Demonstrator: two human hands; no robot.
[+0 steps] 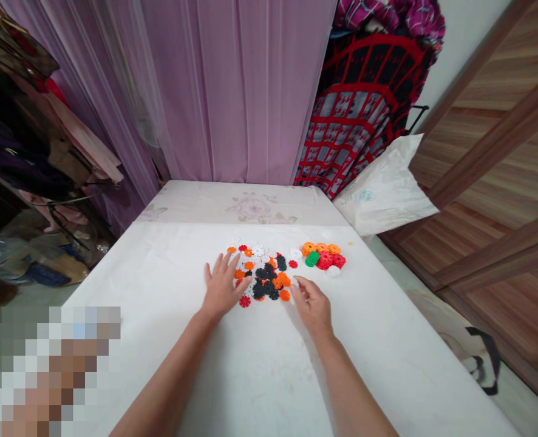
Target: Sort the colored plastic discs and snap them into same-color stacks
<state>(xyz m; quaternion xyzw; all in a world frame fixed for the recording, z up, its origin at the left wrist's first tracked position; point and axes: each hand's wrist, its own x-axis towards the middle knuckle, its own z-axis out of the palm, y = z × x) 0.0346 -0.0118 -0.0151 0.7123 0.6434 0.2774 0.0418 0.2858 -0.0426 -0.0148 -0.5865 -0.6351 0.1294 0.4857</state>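
Observation:
Small flat flower-shaped plastic discs in black, orange, red and white lie heaped on the white table, with a black cluster [265, 280] in the middle. My left hand [222, 285] rests at the left edge of the heap, fingers spread, palm down over some discs. On the right side, my right hand [313, 303] has thumb and fingertips brought together beside an orange disc [285, 295]; what they pinch, if anything, is too small to make out. Farther right sits a separate group of orange discs [321, 249], red discs [331, 261] and a green disc [312, 260].
A white cloth covers the table [260, 364]. Beyond it hangs a purple curtain [241, 91]. A white bag [382, 188] stands against the right rear edge, near wooden doors [492, 152]. Clothes [32, 133] and bottles [0, 255] are at the left.

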